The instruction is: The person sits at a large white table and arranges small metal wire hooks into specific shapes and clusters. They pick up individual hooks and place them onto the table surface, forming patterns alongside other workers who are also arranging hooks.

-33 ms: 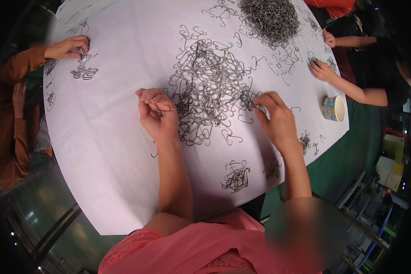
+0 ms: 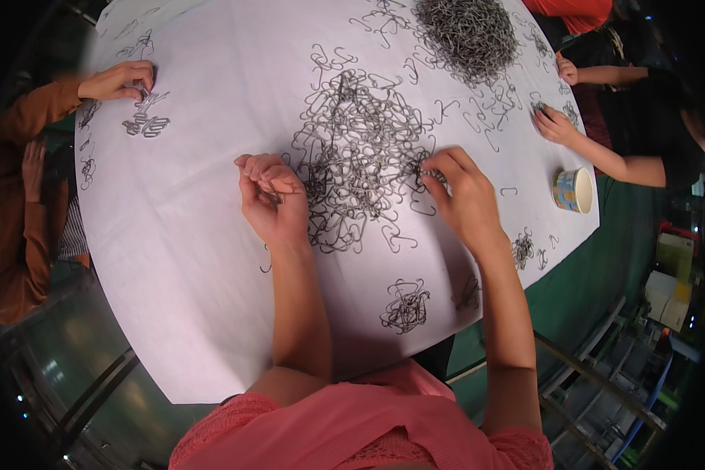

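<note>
A broad heap of loose, S-shaped metal wire hooks point(image 2: 360, 149) is spread over the white-covered table point(image 2: 196, 235). At the heap's left edge, my left hand point(image 2: 274, 192) is turned palm up, its fingers curled around a few wire hooks that show across the palm. My right hand point(image 2: 464, 196) reaches to the heap's right edge, palm down. Its thumb and fingertips are drawn together on hooks in a dark, tangled clump there; exactly which hooks they grip is partly hidden.
A denser mound of hooks point(image 2: 466, 35) rises at the far right. Smaller hook clusters point(image 2: 406, 305) lie along the near edge. A patterned paper cup point(image 2: 573, 190) stands at the right. Co-workers' hands point(image 2: 121, 81) handle hooks at both sides.
My right hand has shifted slightly left and up, its fingertips further into the edge of the heap. My left hand has stayed nearly still with its hooks.
</note>
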`<state>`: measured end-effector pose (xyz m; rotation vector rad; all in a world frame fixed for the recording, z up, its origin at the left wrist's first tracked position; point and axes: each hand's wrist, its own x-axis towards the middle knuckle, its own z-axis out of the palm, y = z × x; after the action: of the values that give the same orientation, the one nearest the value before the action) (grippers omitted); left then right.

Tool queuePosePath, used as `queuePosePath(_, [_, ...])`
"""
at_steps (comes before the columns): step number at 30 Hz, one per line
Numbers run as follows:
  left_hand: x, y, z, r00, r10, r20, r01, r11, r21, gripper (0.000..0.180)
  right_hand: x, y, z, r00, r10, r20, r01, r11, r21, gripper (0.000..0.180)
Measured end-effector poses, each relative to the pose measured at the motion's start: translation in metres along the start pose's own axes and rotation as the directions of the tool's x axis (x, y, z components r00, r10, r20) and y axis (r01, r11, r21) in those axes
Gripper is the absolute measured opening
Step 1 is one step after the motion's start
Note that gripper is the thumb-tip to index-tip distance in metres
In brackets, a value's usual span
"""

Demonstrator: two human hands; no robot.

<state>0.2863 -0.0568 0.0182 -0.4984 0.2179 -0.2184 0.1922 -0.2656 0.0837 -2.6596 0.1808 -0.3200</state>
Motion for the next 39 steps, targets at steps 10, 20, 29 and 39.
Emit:
queuePosePath(10, [-0.001, 0.002, 0.002, 1.0, -0.003, -0.012, 0.002, 0.998, -0.06, 0.014, 0.188, 0.01, 0.08, 0.989, -0.087, 0.121, 0.091, 0.995, -0.029, 0.006])
queuePosePath(20, [-0.002, 0.0, 0.001, 1.0, -0.015, -0.007, 0.015, 0.998, -0.053, 0.015, 0.189, 0.026, 0.078, 0.96, -0.058, 0.274, 0.037, 0.996, 0.083, 0.019])
queuePosePath(29, [-0.001, 0.002, 0.002, 1.0, -0.001, 0.014, 0.001, 1.0, -0.022, 0.014, -0.005, 0.066, -0.037, 0.916, 0.286, 0.282, -0.301, 0.954, 0.009, 0.019])
queuePosePath(39, [0.0, 0.001, -0.002, 1.0, -0.025, 0.003, 0.025, 1.0, 0.01, 0.014, -0.125, 0.081, -0.06, 0.813, 0.525, 0.252, -0.525, 0.848, -0.074, 0.01])
